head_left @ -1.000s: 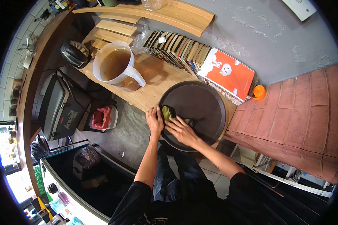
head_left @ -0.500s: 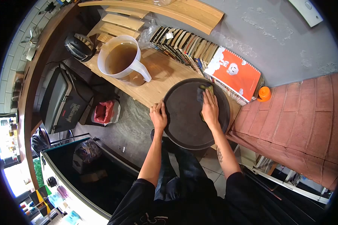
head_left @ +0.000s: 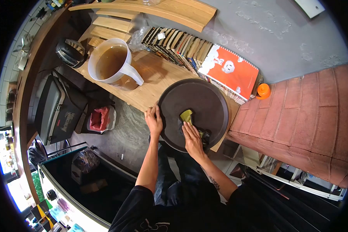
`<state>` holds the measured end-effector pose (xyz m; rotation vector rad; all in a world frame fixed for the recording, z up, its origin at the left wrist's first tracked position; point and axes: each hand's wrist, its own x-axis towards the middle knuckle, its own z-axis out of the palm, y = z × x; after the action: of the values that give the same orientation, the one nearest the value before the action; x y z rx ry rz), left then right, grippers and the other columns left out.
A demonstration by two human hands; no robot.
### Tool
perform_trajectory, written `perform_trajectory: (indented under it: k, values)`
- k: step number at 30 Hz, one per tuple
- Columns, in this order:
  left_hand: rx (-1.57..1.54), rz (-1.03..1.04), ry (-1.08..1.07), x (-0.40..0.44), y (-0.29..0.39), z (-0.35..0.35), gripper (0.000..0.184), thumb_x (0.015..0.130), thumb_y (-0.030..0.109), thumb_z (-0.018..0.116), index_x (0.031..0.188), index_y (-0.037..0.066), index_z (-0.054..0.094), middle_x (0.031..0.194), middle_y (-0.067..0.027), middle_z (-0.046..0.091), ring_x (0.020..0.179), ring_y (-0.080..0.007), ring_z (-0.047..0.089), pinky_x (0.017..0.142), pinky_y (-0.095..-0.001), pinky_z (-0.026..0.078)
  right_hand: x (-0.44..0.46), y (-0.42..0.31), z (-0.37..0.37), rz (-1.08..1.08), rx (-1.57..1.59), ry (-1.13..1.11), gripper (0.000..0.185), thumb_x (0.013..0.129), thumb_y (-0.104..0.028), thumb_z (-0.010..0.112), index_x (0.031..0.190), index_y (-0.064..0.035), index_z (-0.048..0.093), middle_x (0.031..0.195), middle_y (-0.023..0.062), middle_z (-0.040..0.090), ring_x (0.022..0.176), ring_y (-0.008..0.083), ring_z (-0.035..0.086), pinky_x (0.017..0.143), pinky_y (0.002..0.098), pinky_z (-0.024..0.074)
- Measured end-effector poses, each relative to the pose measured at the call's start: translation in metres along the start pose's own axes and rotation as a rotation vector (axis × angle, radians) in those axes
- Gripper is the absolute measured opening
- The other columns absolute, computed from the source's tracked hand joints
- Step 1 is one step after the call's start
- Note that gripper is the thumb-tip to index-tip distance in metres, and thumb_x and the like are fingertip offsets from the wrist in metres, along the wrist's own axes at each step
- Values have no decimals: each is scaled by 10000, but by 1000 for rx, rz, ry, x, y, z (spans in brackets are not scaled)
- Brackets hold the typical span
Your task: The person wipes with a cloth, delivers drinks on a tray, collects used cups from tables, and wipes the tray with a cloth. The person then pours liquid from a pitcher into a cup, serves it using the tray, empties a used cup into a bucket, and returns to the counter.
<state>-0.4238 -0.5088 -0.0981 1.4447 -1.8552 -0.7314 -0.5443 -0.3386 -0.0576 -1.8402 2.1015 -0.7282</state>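
A round dark serving tray (head_left: 205,96) rests on the wooden counter, its near edge reaching past the counter's front. My left hand (head_left: 154,120) grips the tray's left rim, with the fingertips at the edge. Near the front of the tray's face, my right hand (head_left: 193,140) presses down a yellow-green and dark cloth (head_left: 186,115), its fingers laid over the fabric. Part of the cloth is hidden under the palm.
Left of the tray stands a large white plastic jug (head_left: 92,70) holding brown liquid. Behind are a row of books (head_left: 178,45) and an orange spiral notebook (head_left: 236,79). An orange cap-like object (head_left: 263,91) sits by the brick ledge (head_left: 297,116). A black kettle (head_left: 70,52) stands farther left.
My right hand has drawn the cloth from the tray's far right toward its near middle. My left hand stays at the left rim. The whole view has shifted slightly.
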Motion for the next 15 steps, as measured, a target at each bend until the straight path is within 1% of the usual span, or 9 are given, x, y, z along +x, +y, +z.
perform_trajectory:
  k: [1,3,4,5,7,8,10,15]
  values:
    - [-4,5,-2,1,2,0,284,970,177,513,1186,62,658,869,-173,594,830,-341,524,776,-424,422,6,4,1,2,-4,5,496,791,105,499,1287,101,503,1423,210,449,1328,337,427,1127,433,321]
    - [-1,-16,-11,1,3,-2,287,979,183,503,1185,56,657,868,-172,591,833,-336,521,781,-418,420,22,13,0,-117,-26,-63,474,816,62,490,1289,78,513,1433,182,448,1338,306,420,1137,438,299]
    - [4,5,-3,1,1,-1,295,983,200,496,1179,48,657,871,-174,591,835,-335,523,782,-416,420,33,19,-3,-179,-81,-88,455,839,18,478,1291,56,523,1433,159,455,1353,280,404,1147,446,276]
    - [8,7,-5,0,-1,0,295,983,200,496,1179,48,657,871,-174,591,835,-335,523,782,-416,420,44,27,0,-211,-69,-81,472,834,18,476,1303,45,517,1437,156,451,1365,274,387,1157,457,255]
    - [18,-38,-65,0,0,-2,352,996,241,451,1193,14,634,916,-191,590,873,-332,520,833,-410,407,70,35,1,-198,-117,-33,482,832,23,476,1313,49,507,1437,155,452,1376,285,369,1164,459,241]
    - [21,-37,-68,0,1,-3,352,996,241,451,1193,14,634,916,-191,590,873,-332,520,833,-410,407,82,37,4,-196,-114,-32,482,832,23,476,1313,49,507,1437,155,452,1376,285,369,1164,459,241]
    - [9,-37,-62,0,2,-3,356,997,251,451,1191,16,636,915,-194,591,878,-336,522,839,-412,408,101,34,16,-60,-115,65,489,835,24,478,1322,56,494,1436,164,449,1387,303,348,1170,461,228]
    - [-2,-46,-58,0,-2,-2,354,1001,240,443,1186,10,638,943,-206,605,908,-355,530,860,-421,410,101,2,40,-30,-35,101,468,843,29,472,1308,87,488,1426,195,448,1391,326,333,1171,470,222]
